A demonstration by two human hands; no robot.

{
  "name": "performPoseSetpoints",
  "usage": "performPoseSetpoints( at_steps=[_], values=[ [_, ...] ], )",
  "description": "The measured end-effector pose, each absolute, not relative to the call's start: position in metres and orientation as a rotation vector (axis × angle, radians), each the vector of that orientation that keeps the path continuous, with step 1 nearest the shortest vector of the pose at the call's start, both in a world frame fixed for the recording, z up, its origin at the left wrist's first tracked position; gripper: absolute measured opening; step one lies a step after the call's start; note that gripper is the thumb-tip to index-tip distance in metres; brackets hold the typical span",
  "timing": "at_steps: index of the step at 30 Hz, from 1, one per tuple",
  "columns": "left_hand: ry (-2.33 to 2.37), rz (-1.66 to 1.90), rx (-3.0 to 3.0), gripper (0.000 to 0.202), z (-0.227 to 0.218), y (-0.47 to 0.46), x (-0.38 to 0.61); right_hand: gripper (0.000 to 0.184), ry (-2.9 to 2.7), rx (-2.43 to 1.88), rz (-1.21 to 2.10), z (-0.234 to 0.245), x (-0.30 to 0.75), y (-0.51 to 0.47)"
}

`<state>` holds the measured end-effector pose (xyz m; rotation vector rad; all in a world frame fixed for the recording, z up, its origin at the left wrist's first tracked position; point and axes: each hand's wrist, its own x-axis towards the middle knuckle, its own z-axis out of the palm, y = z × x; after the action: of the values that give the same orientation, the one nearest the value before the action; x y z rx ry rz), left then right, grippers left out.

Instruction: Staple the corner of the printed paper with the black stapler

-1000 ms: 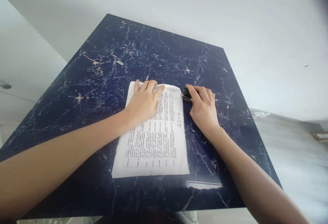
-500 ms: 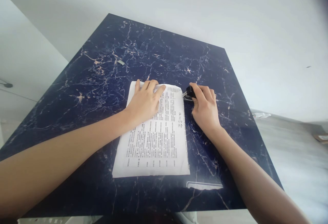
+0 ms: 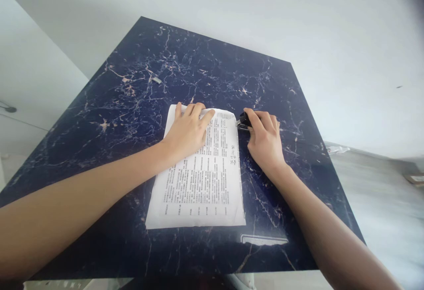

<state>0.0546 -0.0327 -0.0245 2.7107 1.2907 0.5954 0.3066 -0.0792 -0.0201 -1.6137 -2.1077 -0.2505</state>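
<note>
Printed sheets of paper (image 3: 202, 184) lie on the dark blue marbled table, with handwriting near their right edge. My left hand (image 3: 187, 131) rests on the upper left part of the sheets, its fingers spread and pointing to the far edge. At the upper right edge of the paper is a black stapler (image 3: 244, 121). My right hand (image 3: 266, 137) is wrapped around its back end, fingers on top and thumb at the near side. The stapler's front meets the paper's edge; whether the sheets lie between its jaws I cannot tell.
The table (image 3: 212, 73) has its far edge by a pale wall. A small light-coloured piece (image 3: 157, 80) lies on its far left part. A bright reflection shows near the front edge. Beyond the right side are a clear plastic wrapper (image 3: 337, 149) and a box (image 3: 416, 178).
Very little differs. The top of the stapler appears slightly lower over its base, and my right hand has shifted by a tiny amount. My left hand stays in place on the paper.
</note>
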Motion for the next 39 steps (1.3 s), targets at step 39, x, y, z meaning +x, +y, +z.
performPoseSetpoints(
  at_steps=[39],
  values=[
    [1.294, 0.612, 2.72, 0.052, -0.025, -0.032, 0.0547, 0.073, -2.111, -1.643, -0.214, -0.0162, 0.3057, -0.0804]
  ],
)
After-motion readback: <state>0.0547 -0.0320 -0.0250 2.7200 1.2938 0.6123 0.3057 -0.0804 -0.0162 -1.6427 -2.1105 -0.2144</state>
